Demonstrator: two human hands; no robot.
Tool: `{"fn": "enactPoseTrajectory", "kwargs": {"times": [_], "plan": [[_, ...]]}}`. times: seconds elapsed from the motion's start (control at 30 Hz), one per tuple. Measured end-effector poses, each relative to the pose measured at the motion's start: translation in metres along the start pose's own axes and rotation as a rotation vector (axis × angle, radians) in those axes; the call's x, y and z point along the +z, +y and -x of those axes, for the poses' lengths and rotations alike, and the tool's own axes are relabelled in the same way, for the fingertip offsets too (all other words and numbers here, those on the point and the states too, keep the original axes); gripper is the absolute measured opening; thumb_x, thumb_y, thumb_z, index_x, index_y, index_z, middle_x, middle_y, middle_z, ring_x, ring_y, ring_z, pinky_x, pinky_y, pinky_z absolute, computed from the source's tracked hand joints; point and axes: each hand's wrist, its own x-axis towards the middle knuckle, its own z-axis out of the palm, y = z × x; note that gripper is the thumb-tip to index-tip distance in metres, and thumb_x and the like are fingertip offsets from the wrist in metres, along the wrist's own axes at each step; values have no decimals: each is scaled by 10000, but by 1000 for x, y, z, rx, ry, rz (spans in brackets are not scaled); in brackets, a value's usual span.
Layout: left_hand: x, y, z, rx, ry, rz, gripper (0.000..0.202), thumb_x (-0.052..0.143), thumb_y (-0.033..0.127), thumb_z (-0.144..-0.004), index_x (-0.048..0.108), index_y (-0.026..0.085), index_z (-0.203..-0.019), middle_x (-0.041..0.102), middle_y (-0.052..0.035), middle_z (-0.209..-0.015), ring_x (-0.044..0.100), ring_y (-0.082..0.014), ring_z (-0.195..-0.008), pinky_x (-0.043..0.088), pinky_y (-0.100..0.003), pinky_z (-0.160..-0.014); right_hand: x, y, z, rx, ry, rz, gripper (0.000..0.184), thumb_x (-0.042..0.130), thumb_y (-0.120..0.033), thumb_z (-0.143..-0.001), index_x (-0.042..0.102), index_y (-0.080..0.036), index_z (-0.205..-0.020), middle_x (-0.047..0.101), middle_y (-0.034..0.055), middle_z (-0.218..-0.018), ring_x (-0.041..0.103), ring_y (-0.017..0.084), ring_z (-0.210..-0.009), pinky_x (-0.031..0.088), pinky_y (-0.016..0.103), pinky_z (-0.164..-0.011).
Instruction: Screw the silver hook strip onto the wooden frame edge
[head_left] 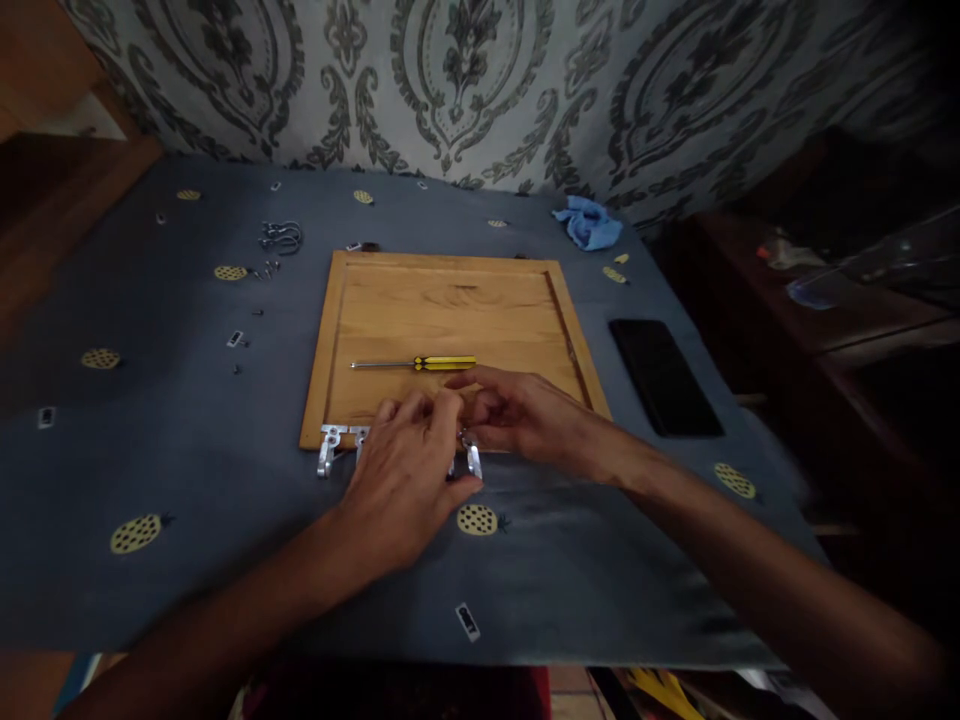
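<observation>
1. Along the near edge of the wooden panel, your silver metal hook pieces (327, 455) show on either side of your left hand. They look light, stiff and perhaps slick; pinching their flat sides should suit them.
2. Your left hand (409, 470) lies over the panel's near edge with fingers bent, covering the middle hook pieces; you cannot tell from here whether those fingers grip anything.
3. The light-brown framed wooden panel (450, 315) lies flat about the middle of the table (187, 450), which wears a blue-grey pineapple-print cloth. It seems rigid and moderately light; steady it by its raised frame, since it might slide on the cloth.
4. On the panel, just beyond your hands, lies a screwdriver with a yellow-and-black handle (445, 363), its metal tip pointing to the table's left edge. Its handle offers the natural hold.
5. Your right hand (529, 415) has its fingers curled together by the rightmost visible hook piece; whether they pinch something is hidden.
6. Around you, left of the panel: loose small metal screws (266, 269), easily knocked, and curved grey metal hooks (283, 237) beyond them.
7. Near the table's far right corner: a crumpled blue cloth (590, 223).
8. By the table's right edge: a flat black phone (665, 378), near your right forearm.
</observation>
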Motion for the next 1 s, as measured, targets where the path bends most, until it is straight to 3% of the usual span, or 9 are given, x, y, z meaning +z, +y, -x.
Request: {"fn": "enactPoseTrajectory", "kwargs": {"times": [0.23,0.33,0.47,0.63,0.87,1.0], "plan": [[-1,0,0,-2,-18,-13,430,769,245,-744,436,201,-1013,598,-53,-1029,545,-278,-1007,431,-430,-847,2,-1,6,29,33,-23,331,673,-365,-807,634,-193,-1087,572,-34,-667,549,123,-620,436,250,-579],[-2,0,-1,-3,-25,-14,416,762,259,-752,450,199,-1021,607,-58,-1032,543,-282,-1016,428,-441,-864,3,-1,18,5,152,54,303,614,-394,-867,642,-196,-1094,660,7,-770,609,149,-702,467,266,-622],[0,-1,-1,-17,-34,-27,402,754,282,-758,456,206,-1016,614,-53,-1029,549,-275,-1015,430,-436,-874,9,2,32,-149,312,261,177,572,-295,-917,673,-207,-1034,700,40,-913,649,166,-845,501,290,-738],[2,-1,-1,-10,-18,-64,410,731,296,-777,440,204,-1050,610,-61,-1046,555,-282,-1019,433,-443,-868,18,8,36,-339,292,377,171,561,-233,-934,677,-222,-1059,677,43,-912,632,157,-853,521,306,-758],[0,1,-2,-29,-20,-53,396,749,278,-757,457,190,-1011,608,-74,-1030,559,-298,-1014,435,-454,-867,23,16,32,-388,302,402,243,543,-238,-945,671,-261,-1150,668,54,-956,621,176,-884,528,339,-762],[1,1,-1,-31,-1,-46,394,753,276,-753,451,197,-994,605,-65,-1021,560,-288,-1010,443,-446,-865,24,17,29,-407,321,425,214,537,-246,-947,685,-245,-1102,671,55,-918,620,181,-854,526,344,-738]]}}
